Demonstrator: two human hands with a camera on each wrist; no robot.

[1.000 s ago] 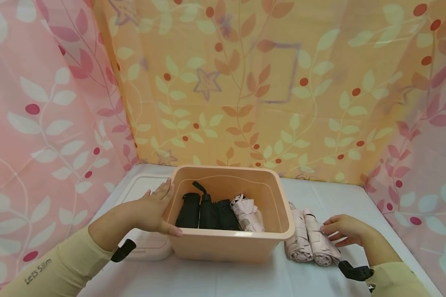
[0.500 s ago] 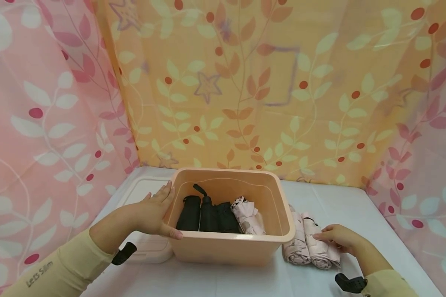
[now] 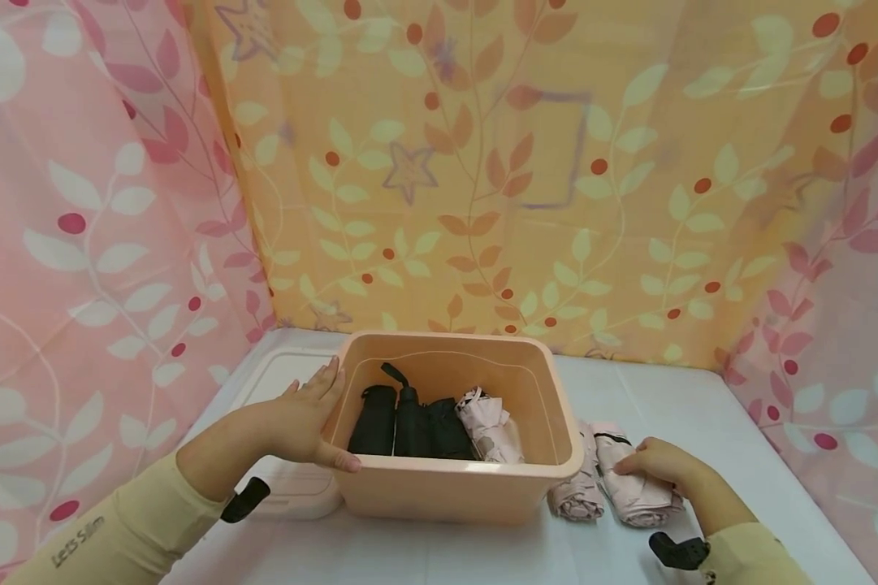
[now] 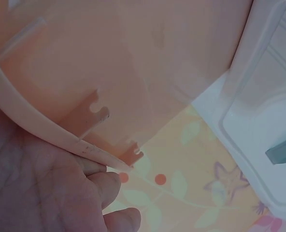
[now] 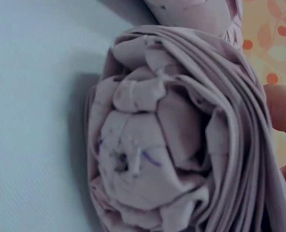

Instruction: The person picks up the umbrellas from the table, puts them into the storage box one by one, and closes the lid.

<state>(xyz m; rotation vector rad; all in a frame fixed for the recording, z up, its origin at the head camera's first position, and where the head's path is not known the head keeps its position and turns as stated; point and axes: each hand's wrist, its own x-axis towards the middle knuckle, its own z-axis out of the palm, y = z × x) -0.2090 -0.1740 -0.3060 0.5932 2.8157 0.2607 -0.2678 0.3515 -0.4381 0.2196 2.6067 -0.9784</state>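
Observation:
A peach plastic storage bin (image 3: 439,491) stands in the middle of the head view. My left hand (image 3: 296,418) lies with extended fingers against its left rim, the thumb over the front corner. In the left wrist view, the palm (image 4: 36,179) presses along the rim's outer side. Right of the bin lie two pale pink folded umbrellas. My right hand (image 3: 665,467) grips the outer umbrella (image 3: 632,496), thumb on top, other fingers mostly hidden behind it. The inner umbrella (image 3: 577,496) lies beside the bin. The right wrist view shows the gripped umbrella's rolled end (image 5: 138,159) close up.
Inside the bin are several black folded umbrellas (image 3: 413,422) and a pale pink one (image 3: 488,426). A whitish lid (image 3: 292,491) lies left of the bin on the white tabletop (image 3: 439,561). Patterned curtains (image 3: 482,162) enclose the back and sides.
My right hand has moved left and down onto the outer pink umbrella and taken hold of it. That umbrella has shifted slightly away from the inner one. My left hand stays on the bin.

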